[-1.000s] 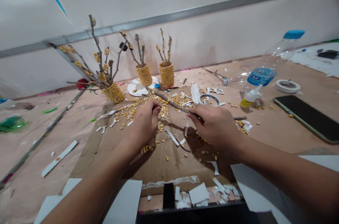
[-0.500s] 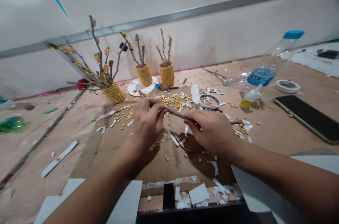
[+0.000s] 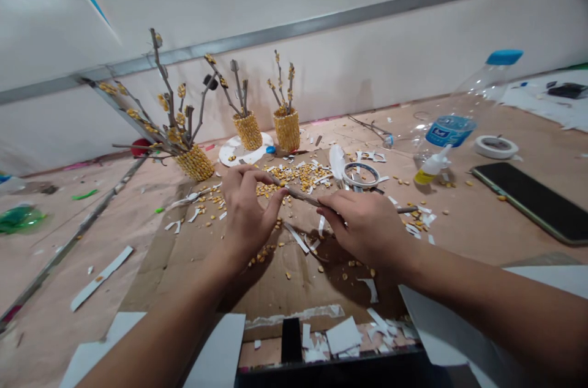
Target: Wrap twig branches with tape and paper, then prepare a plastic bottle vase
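A thin brown stick (image 3: pixel 305 196) is held level above the cardboard by both my hands. My right hand (image 3: pixel 362 223) is closed round its middle, and the far end pokes out to the right of the knuckles. My left hand (image 3: pixel 248 207) has thumb and forefinger at the stick's left end; a kernel-sized yellow spot shows by the thumb tip, though I cannot tell whether it is stuck on. Loose corn kernels (image 3: pixel 305 177) and white paper strips (image 3: pixel 296 237) lie beneath and beyond the hands on the cardboard sheet (image 3: pixel 184 272).
Corn-covered pots with twigs stand at the back: a left one (image 3: pixel 195 163), a middle one (image 3: pixel 248 131) and a right one (image 3: pixel 287 131). To the right are tape rolls (image 3: pixel 496 147), a glue bottle (image 3: pixel 432 167), a plastic bottle (image 3: pixel 452 130) and a phone (image 3: pixel 533 199).
My left thumb and forefinger have spread slightly, and the left hand has shifted a little to the left. The right hand keeps its hold on the stick. The view has drifted slightly.
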Available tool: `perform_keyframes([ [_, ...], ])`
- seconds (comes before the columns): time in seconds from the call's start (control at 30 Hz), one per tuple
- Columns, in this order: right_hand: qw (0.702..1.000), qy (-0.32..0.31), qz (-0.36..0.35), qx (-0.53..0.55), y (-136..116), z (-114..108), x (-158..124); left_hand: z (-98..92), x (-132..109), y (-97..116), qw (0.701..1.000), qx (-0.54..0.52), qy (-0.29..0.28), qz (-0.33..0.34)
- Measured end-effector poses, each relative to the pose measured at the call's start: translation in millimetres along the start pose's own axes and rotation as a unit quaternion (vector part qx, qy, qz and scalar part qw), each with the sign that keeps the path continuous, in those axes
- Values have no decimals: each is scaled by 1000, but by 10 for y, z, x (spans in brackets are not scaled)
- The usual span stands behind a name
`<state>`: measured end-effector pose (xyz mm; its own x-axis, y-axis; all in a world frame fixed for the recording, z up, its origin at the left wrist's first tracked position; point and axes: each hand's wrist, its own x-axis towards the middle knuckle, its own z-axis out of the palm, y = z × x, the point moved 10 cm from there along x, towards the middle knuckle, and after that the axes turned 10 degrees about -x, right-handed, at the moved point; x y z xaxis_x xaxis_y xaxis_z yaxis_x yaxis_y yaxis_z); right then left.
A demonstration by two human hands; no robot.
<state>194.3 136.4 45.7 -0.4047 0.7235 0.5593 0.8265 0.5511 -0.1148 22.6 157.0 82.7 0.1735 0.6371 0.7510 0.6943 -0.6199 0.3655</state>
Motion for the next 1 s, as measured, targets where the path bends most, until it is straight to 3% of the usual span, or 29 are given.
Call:
perform_keyframes([
  [0.13,999,16,-24,-28,-51,-48,-3,-44,10,-99,999,0,14,-47],
  [0.43,993,19,-69,-98,-171,-107,-45,36,-31,-131,997,-10,-12,-75],
  [0.53,994,13,-57,-93,-151,-88,-34,16,-49,-122,997,-27,-1,-69],
  [0.67,996,6,-20,-82,-67,-61,-19,-141,-44,-67,996,-62,55,-31],
  [0.73,996,2,-4,-85,-23,-56,-14,-205,-24,-109,995,-58,66,-44],
  [0.8,995,-11,17,-94,32,-40,-4,-134,13,-221,996,-36,3,-86],
  [0.87,993,-28,37,-104,97,-21,9,25,20,-360,986,-17,-110,-124],
  [0.93,992,-35,53,-113,160,-16,22,153,-8,-484,969,-6,-206,-138],
  [1.0,990,-31,64,-119,215,-26,31,216,-42,-601,955,17,-262,-139],
])
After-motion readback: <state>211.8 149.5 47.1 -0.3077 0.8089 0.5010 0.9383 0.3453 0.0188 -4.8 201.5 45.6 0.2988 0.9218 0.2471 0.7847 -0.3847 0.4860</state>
